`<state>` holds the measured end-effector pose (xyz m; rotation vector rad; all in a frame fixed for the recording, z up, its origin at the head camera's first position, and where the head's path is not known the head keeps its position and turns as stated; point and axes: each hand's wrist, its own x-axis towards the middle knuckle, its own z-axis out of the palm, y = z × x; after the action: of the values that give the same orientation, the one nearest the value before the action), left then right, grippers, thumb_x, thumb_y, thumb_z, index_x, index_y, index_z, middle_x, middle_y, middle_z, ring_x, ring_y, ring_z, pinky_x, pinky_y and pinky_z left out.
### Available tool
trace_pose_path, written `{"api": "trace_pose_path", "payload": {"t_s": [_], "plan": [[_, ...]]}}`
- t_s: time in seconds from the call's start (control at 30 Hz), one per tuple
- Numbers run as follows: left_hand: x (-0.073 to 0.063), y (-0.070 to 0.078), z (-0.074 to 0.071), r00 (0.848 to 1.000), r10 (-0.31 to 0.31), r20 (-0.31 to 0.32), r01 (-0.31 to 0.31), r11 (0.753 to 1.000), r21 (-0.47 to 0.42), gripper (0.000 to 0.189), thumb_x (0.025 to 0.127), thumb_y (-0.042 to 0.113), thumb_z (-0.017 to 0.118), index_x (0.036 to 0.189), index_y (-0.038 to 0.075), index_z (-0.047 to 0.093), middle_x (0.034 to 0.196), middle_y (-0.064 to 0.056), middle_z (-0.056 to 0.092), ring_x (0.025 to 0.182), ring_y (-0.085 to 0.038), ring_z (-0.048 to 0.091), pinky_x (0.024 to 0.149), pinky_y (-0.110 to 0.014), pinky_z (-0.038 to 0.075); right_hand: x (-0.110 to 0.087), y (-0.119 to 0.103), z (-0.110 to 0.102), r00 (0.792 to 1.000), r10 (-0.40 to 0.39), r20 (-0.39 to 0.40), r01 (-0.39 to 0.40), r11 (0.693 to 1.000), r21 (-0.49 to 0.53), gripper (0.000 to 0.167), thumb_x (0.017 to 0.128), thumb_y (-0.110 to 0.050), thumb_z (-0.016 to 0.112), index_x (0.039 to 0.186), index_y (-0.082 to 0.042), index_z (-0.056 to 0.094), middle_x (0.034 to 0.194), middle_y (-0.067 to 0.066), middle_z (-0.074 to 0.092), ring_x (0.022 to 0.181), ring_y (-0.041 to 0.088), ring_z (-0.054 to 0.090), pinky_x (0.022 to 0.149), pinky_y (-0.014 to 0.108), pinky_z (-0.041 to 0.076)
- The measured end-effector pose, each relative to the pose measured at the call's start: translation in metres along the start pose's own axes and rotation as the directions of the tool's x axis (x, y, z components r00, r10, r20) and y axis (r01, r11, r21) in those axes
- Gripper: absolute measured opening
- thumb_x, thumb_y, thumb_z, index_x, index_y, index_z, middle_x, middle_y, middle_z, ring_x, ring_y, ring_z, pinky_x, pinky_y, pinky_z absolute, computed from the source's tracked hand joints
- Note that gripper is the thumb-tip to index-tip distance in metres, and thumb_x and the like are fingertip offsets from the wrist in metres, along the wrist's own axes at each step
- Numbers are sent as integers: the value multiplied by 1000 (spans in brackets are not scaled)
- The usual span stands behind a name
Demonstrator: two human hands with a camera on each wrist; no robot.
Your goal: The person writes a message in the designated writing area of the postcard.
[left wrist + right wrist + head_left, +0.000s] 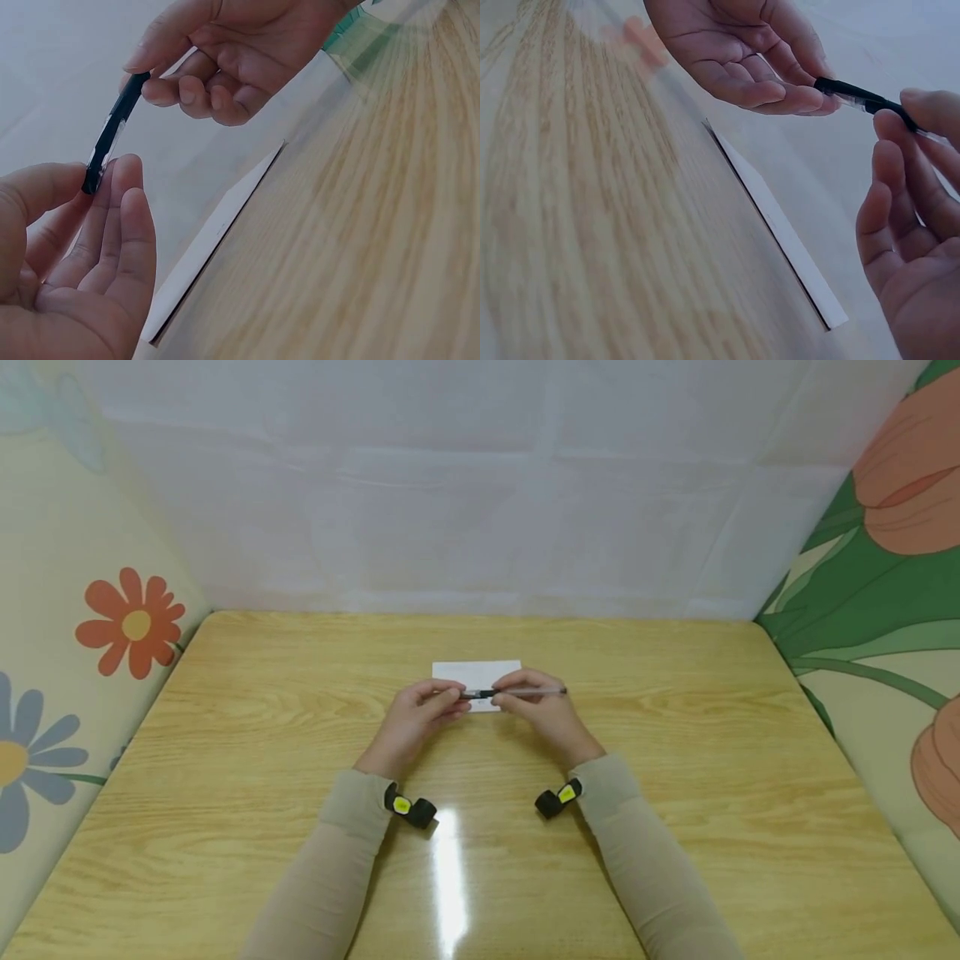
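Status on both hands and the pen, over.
Left hand, right hand: both pinching pen. Pen held above table, apart from white paper. Nothing visibly in the way.

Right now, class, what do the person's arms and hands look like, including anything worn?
The left hand and right hand are bare: no gloves or rings show. Long, plain beige sleeves reach the wrists. At each wrist sits a small black camera with a rounded end and a bright yellow patch; its marking is too small to read. No cables show.
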<state>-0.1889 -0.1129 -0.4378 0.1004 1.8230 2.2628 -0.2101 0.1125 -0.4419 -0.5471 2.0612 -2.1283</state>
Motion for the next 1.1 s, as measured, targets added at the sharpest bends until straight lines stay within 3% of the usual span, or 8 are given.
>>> {"api": "trace_pose_path", "payload": {"t_s": [0.3, 0.53, 0.67, 0.8, 1.0, 1.1], "plan": [[0, -3, -3, 1000, 2, 25, -2, 1000, -20, 30, 102, 2, 58, 127, -15, 57, 111, -9, 68, 96, -13, 71, 98, -33, 54, 0, 5, 5, 999, -5, -46, 5, 1000, 15, 15, 91, -5, 75, 105, 1, 71, 98, 6, 71, 85, 16, 67, 80, 28, 57], [-3, -6, -8, 999, -3, 41, 0, 998, 64, 38, 99, 4, 65, 132, -13, 57, 124, -27, 65, 99, -12, 70, 94, -28, 55, 0, 9, 10, 995, 31, -98, -26, 998, 49, 12, 90, -7, 77, 101, -4, 71, 91, 8, 73, 81, 18, 67, 78, 29, 56], [-2, -6, -9, 999, 6, 38, -8, 998, 64, 38, 99, 5, 66, 132, -13, 58, 125, -30, 64, 99, -12, 71, 94, -28, 55, 0, 10, 12, 993, 35, -111, -29, 998, 51, 12, 91, -7, 76, 102, -4, 71, 89, 6, 73, 79, 18, 67, 77, 29, 56], [-1, -7, -9, 999, 21, 29, -23, 997, 77, 37, 98, 4, 66, 130, -13, 58, 122, -29, 66, 98, -12, 71, 92, -28, 56, 0, 11, 13, 994, 34, -101, -26, 997, 77, 11, 92, -6, 74, 102, -3, 70, 88, 4, 74, 78, 18, 68, 76, 28, 56], [-1, -9, -9, 999, 42, 22, -44, 995, 88, 35, 98, 4, 67, 128, -12, 61, 110, -15, 73, 97, -12, 71, 92, -28, 56, -1, 12, 14, 997, 7, -82, 3, 992, 126, 9, 93, -1, 70, 102, 0, 68, 86, 4, 75, 76, 16, 70, 76, 28, 58], [-1, -9, -9, 999, 42, 20, -44, 995, 86, 34, 97, 5, 68, 127, -11, 62, 110, -14, 73, 97, -13, 71, 93, -29, 56, -1, 11, 14, 997, 1, -79, 9, 992, 125, 8, 94, -1, 70, 102, -1, 69, 86, 4, 75, 76, 15, 70, 75, 27, 58]]}}
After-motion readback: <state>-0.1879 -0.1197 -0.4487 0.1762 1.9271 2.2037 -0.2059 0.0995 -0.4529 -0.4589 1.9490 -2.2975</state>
